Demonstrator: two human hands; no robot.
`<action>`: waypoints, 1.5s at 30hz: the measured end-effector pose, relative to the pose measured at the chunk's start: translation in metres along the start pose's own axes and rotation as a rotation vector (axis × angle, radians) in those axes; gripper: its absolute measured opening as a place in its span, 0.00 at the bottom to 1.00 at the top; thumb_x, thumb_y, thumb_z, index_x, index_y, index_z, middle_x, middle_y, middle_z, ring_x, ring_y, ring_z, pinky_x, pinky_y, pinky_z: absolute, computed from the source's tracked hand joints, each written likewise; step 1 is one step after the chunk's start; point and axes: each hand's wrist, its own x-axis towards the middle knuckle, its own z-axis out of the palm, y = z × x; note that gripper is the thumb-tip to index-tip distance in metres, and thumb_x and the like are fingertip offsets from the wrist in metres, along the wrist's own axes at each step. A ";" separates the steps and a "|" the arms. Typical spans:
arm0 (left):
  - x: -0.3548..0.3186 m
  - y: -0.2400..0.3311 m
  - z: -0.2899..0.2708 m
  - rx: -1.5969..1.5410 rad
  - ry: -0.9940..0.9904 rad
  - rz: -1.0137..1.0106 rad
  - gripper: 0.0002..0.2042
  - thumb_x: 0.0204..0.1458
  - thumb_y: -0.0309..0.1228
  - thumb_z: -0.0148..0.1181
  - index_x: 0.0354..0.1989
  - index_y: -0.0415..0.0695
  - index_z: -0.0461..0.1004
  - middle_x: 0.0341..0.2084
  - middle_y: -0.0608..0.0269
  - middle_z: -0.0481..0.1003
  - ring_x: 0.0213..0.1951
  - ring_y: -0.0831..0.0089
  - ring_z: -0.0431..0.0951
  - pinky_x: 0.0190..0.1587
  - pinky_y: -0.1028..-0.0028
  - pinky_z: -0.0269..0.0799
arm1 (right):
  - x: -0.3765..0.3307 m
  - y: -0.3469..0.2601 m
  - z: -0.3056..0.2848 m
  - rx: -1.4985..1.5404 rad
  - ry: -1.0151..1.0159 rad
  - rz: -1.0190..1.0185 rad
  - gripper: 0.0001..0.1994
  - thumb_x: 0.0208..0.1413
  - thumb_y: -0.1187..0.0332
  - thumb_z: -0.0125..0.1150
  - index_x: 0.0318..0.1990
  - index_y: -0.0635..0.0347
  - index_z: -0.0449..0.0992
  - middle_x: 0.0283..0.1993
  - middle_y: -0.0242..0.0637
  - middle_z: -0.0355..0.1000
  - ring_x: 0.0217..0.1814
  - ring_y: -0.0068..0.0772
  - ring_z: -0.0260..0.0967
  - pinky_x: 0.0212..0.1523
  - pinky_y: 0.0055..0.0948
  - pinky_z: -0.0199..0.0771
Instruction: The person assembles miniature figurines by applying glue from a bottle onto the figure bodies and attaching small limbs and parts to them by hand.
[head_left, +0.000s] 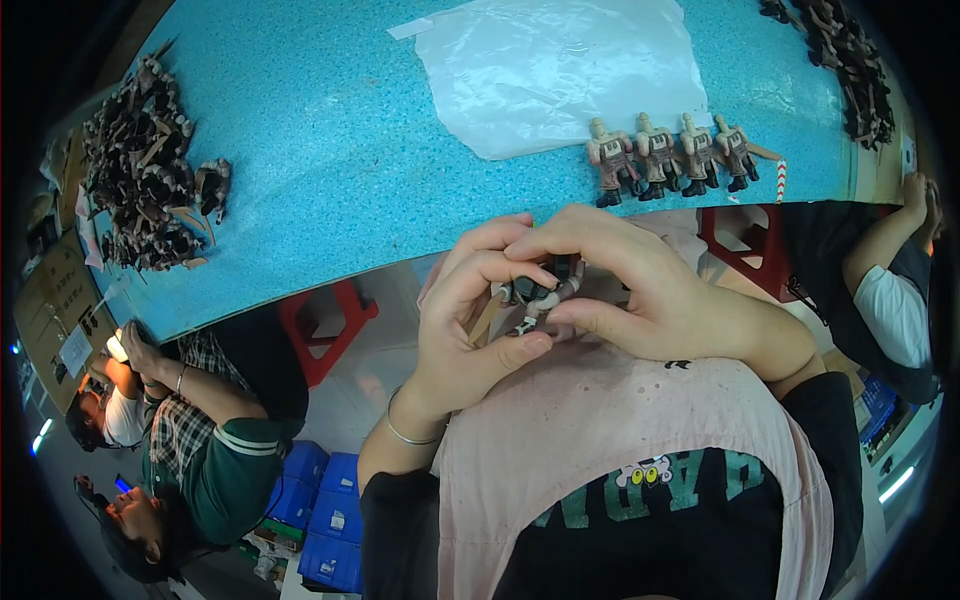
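Toy figure parts (540, 295), small and grey-black with a tan piece, were held between both hands, just in front of the near edge of the blue table (330, 150). The left hand (470, 310) had its fingers curled closed around the lower part, the thumb pressing from below. The right hand (640, 290) was closed over the top, and its fingertips (530, 250) pinched the upper piece. How the parts joined was hidden by the fingers. To do this step well, I judged that the pieces should be pressed straight together with a firm grip, not twisted, because they looked small and could slip.

On the table, beyond the hands, 4 finished figures (665, 155) stood in 1 row at the table's near edge. Behind them lay a clear plastic sheet (560, 70). At the table's left end was a big heap of loose figures (145, 180), and another heap (850, 70) lay at the right end. Below the table's left part, blue crates (320, 510) stood on the floor; their contents I could not tell.
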 end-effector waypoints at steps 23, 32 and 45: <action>0.016 0.007 -0.003 0.023 0.018 0.176 0.16 0.45 0.36 0.66 0.38 0.38 0.73 0.44 0.56 0.67 0.58 0.57 0.60 0.59 0.62 0.55 | 0.016 -0.004 -0.005 0.013 0.052 0.017 0.15 0.51 0.73 0.59 0.48 0.62 0.72 0.37 0.38 0.68 0.39 0.37 0.65 0.42 0.32 0.64; 0.024 0.024 -0.024 0.033 0.106 0.268 0.17 0.45 0.37 0.66 0.38 0.39 0.73 0.44 0.57 0.67 0.59 0.55 0.58 0.59 0.61 0.53 | 0.099 -0.026 -0.076 -0.259 0.096 0.040 0.13 0.53 0.71 0.56 0.47 0.58 0.72 0.46 0.36 0.68 0.45 0.30 0.66 0.44 0.28 0.67; 0.009 0.036 -0.037 -0.061 0.214 0.326 0.16 0.43 0.35 0.67 0.38 0.39 0.73 0.45 0.56 0.66 0.59 0.58 0.58 0.58 0.62 0.53 | 0.199 0.035 -0.182 -1.359 0.284 -0.440 0.12 0.46 0.80 0.55 0.38 0.56 0.75 0.48 0.38 0.67 0.50 0.45 0.65 0.49 0.39 0.66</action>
